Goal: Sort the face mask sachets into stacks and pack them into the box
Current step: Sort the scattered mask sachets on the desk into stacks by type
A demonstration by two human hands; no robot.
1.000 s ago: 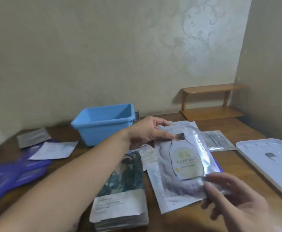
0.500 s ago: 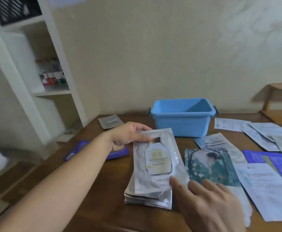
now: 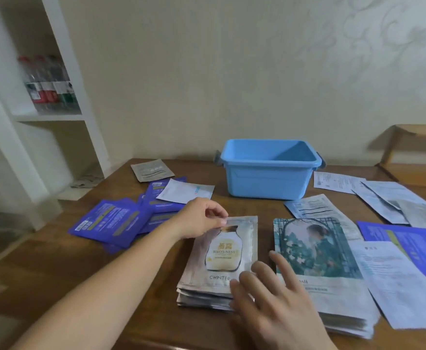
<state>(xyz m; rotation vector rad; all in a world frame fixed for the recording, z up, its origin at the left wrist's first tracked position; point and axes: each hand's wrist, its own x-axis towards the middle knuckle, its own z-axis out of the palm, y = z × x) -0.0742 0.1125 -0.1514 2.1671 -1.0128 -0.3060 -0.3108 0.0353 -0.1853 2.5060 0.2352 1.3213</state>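
- Left hand (image 3: 199, 219) pinches the top sachet (image 3: 223, 253) at its far edge; long axis runs away from the person.
- Right hand (image 3: 270, 296), fingers spread and released, rests at the stack (image 3: 202, 298)'s near corner, the nearer hand.
- Box (image 3: 267, 178) lies beyond.

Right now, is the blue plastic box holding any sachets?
Apparently empty: the blue plastic box shows only bare inner walls; its floor is hidden.

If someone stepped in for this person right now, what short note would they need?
Left hand pinches the top edge of the Bird's Nest sachet lying on the silver stack. Right hand is open, fingers at that stack's near corner.
Done: silver stack and picture stack formed.
Left: purple sachets and white sachets lie loose; blue box has nothing visible inside.
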